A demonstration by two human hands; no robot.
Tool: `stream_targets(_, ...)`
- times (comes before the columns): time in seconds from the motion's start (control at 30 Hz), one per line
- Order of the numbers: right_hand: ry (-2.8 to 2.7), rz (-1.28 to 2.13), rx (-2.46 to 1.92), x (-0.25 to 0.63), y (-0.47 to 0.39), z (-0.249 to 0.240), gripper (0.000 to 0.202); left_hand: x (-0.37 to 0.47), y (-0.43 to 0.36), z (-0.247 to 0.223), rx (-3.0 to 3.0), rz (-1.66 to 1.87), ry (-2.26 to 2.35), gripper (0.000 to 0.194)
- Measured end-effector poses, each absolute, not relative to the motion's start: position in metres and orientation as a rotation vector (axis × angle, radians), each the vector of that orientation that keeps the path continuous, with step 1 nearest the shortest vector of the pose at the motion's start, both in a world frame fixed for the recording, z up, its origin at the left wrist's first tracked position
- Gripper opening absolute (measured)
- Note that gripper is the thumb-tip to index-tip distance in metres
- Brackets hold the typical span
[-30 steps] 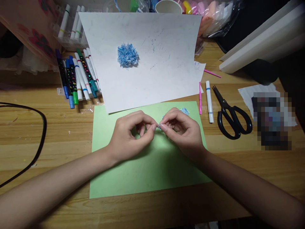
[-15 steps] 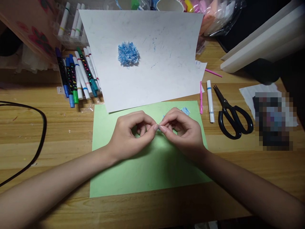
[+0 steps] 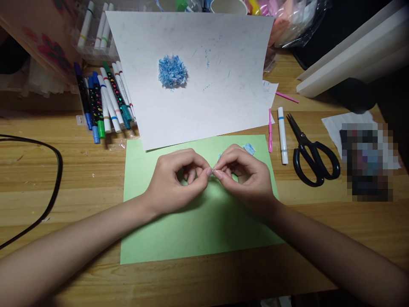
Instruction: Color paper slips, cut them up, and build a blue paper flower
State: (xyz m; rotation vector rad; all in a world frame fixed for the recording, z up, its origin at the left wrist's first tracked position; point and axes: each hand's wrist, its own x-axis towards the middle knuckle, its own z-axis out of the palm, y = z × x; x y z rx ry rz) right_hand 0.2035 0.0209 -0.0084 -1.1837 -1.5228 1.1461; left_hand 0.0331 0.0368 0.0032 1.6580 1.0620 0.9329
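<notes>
Over the green sheet (image 3: 153, 238), my left hand (image 3: 180, 181) and my right hand (image 3: 246, 177) meet fingertip to fingertip. Both are closed in a pinch on something tiny, mostly hidden by the fingertips; its kind cannot be made out. Just behind my right hand, a small blue-and-white scrap of paper (image 3: 249, 149) lies on the green sheet. A bit of similar blue shows beside the right index finger. Farther back, a fluffy blue-and-white clump (image 3: 173, 71) rests on a white sheet (image 3: 223, 102).
Black-handled scissors (image 3: 315, 164), a white marker (image 3: 282, 135) and a pink stick (image 3: 270, 130) lie to the right. Several markers (image 3: 107, 100) are heaped at the left, near a black cable (image 3: 59, 179). A clear plastic bag (image 3: 297, 23) sits at the back.
Both hands stay pinched together in the same place, with barely any finger movement. The view has shifted very slightly.
</notes>
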Motion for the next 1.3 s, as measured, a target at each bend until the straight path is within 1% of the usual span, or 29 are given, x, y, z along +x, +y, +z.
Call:
stream_targets(0.5, -1.486, 1.187, -1.135, 0.2051, 0.0216, -0.0094, 0.01, 0.0328, 0.0366, 0.0024, 1.635, 0.921, 1.04, 0.001)
stream_targets(1.07, -1.496, 1.172, -1.133, 0.2044, 0.0218, -0.009, 0.01, 0.0318, 0.0363, 0.0013, 1.688, 0.944, 1.014, 0.008)
stream_targets(1.3, -1.497, 1.174, -1.141, 0.2051, 0.0211, -0.0087, 0.01, 0.0326, 0.0368, 0.0014, 1.692, 0.946, 1.085, 0.007)
